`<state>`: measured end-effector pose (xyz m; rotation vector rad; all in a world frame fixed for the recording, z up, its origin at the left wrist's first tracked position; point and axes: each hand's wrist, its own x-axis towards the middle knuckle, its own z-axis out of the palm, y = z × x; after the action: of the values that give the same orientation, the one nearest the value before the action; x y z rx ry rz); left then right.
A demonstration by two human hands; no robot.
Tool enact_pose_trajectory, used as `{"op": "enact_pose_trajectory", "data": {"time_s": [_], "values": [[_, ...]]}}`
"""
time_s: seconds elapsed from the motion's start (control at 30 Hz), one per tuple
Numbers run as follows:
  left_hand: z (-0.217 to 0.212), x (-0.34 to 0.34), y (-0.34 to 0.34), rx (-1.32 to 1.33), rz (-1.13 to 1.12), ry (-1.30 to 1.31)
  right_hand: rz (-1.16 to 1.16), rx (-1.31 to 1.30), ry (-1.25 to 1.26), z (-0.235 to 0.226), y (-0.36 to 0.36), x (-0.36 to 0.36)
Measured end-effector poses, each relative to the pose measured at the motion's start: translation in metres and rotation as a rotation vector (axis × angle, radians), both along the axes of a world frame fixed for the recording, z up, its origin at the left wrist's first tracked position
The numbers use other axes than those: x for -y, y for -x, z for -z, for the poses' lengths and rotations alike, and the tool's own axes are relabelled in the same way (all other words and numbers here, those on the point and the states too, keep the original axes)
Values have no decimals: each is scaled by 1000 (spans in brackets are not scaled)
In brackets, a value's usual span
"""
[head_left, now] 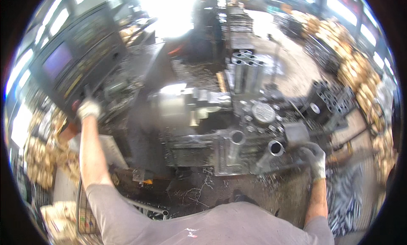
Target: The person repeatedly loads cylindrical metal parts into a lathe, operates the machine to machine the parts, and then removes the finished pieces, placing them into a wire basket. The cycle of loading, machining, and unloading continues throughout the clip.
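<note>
My left hand [89,110], in a pale work glove, is stretched out to the lower edge of a grey machine control panel [78,71], close to a red knob [76,104]. Motion smears its fingers. My right hand [314,159], also gloved, has its fingers curled at the right end of the machine's slide; what they hold is hidden. Between my arms is a lathe with a shiny, blurred chuck [171,107]. Just left of my right hand a metal tube [270,155] lies tilted, its open end up. Another tube [235,144] stands beside it. A round tool post top [263,113] sits behind them.
Several steel tubes [249,71] stand upright behind the slide. A dark block of tubes or holders [328,99] is at the right. Metal pieces [347,198] fill a bin at the lower right. Stacked tan bundles [339,37] line the far right. Metal shavings [199,188] litter the floor.
</note>
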<state>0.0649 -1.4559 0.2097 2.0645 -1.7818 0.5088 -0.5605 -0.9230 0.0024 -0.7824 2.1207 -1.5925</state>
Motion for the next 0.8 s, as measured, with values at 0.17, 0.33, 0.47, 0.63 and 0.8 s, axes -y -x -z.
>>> {"op": "enact_pose_trajectory", "data": {"time_s": [0.17, 0.33, 0.47, 0.63, 0.8], "values": [[36, -100, 46, -93, 397, 706, 38, 165, 17, 9, -18, -42], [176, -296, 136, -617, 1032, 499, -36, 238, -19, 59, -10, -55], [352, -419, 141, -666, 343, -654, -244, 314, -37, 58, -13, -29], [379, -552, 151, -636, 206, -1093, -537, 56, 74, 69, -18, 24], [367, -628, 147, -711, 81, -1036, -749, -327, -219, 66, -58, 75]]}}
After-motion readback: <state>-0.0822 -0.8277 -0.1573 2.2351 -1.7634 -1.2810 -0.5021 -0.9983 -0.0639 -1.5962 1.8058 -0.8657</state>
